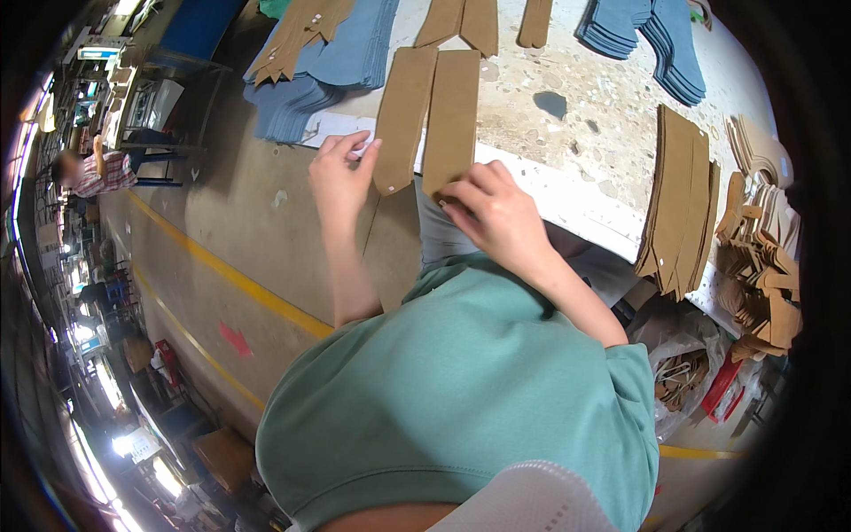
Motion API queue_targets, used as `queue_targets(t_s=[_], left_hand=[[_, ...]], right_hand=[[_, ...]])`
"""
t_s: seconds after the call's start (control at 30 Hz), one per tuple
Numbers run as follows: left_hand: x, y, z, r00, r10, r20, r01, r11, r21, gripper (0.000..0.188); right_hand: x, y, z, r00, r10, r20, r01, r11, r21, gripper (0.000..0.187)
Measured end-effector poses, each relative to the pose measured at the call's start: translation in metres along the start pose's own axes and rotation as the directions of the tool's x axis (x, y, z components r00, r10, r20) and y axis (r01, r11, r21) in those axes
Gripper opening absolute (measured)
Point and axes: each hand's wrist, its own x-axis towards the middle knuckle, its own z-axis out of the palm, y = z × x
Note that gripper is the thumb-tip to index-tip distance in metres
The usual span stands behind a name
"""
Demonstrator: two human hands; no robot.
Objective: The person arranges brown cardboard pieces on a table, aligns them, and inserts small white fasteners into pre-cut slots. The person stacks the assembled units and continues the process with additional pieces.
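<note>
Nearest the view, pale perforated fabric (536, 496) crosses the lower edge, over the wearer's green shirt (425, 381). The left hand (341, 173) is raised just beside the left brown strip (406, 115), thumb and forefinger apart; I cannot tell whether the thumb touches the strip's edge. The right hand (496, 208) has its fingertips gathered at the near end of the right brown strip (453, 111); I cannot tell whether they pinch it.

Both strips lie flat at the edge of the speckled table (523, 133), long axes running away from the person, far ends leaning slightly right. The left strip's near end tapers to a point, bears a small white mark and overhangs the edge toward the person; the right strip's tip is partly covered by fingers. The far ends are squarer and nearly meet; a narrow gap widens toward the person.

Beyond them lie further brown pieces (461, 22), points toward the person. Blue-grey stacked pieces (359, 49) stand to the left, a layered brown stack (678, 195) to the right, near a heap of cut shapes (771, 275). Farther left, beyond the yellow floor line (230, 266), I see another person (106, 168) in a checked shirt.
</note>
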Motion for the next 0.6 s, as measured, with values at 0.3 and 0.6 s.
queue_targets(t_s=[0.3,0.6], left_hand=[[-0.008,0.015,0.007,0.997,0.035,-0.075,-0.020,0.981,0.194,0.023],[-0.013,0.021,0.019,1.000,0.012,-0.026,-0.006,0.971,0.241,0.052]], right_hand=[[0.002,-0.009,0.028,0.999,0.047,-0.007,-0.047,0.998,-0.038,0.048],[0.010,-0.015,-0.004,0.985,0.149,-0.091,-0.151,0.988,-0.014,0.017]])
